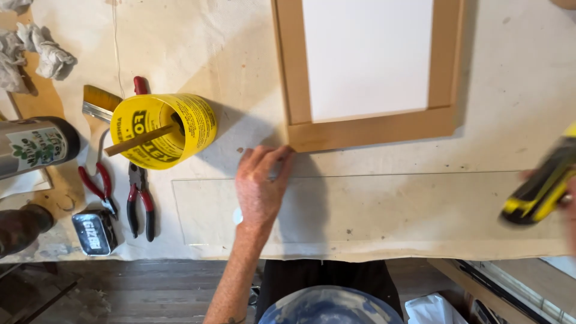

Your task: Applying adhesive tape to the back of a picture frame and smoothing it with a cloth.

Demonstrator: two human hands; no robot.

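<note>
Left hand (259, 189) flat and open, steadying glass sheet (384, 207) below wooden frame (372, 129); right hand (570, 201) gripping yellow tool (540, 189) at edge

head cam: single view, no second view to overlap | looks almost straight down from above the person | near edge: bench front, floor strip and the person's lap | far edge: wooden frame (367, 72) cut off | left hand (259, 191) centre, close range | right hand (569, 201) clipped at right border
</note>
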